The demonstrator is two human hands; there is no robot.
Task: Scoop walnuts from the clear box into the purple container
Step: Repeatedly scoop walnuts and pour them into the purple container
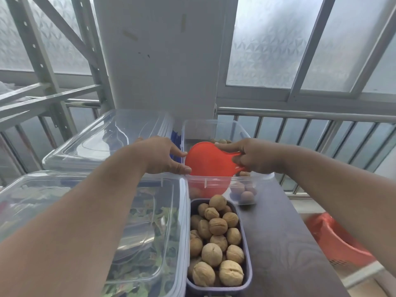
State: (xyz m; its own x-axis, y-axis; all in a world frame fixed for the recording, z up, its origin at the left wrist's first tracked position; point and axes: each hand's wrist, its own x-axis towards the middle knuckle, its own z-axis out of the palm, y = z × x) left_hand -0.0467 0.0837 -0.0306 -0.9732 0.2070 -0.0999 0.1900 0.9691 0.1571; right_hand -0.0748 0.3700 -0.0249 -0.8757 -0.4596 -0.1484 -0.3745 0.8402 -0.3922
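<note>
At the far left, a large lidded clear tub (92,221) sits closest to me, with green leaves showing through its lid. A second lidded clear tub (102,142) sits behind it.

My left hand (159,156) reaches forward over these tubs. Its fingers are curled over the near left corner of the clear box (216,181), thumb and fingertips gripping the rim there.

The clear box stands open, at the far end of a dark table (285,243), against a white pillar (162,61). An orange scoop (209,161) is tilted down inside it, its rounded back facing me. A few walnuts (243,190) show through the box's front wall at the right, and a few more beyond the scoop.

Just in front of the box, touching or nearly touching it, is the purple container (246,249), heaped with walnuts up to and above its rim.

My right hand (255,156) comes in from the right and holds the scoop by its short handle, fingers wrapped over the top and thumb beneath.

At the far right, below the table edge, is an orange basket (334,241).
</note>
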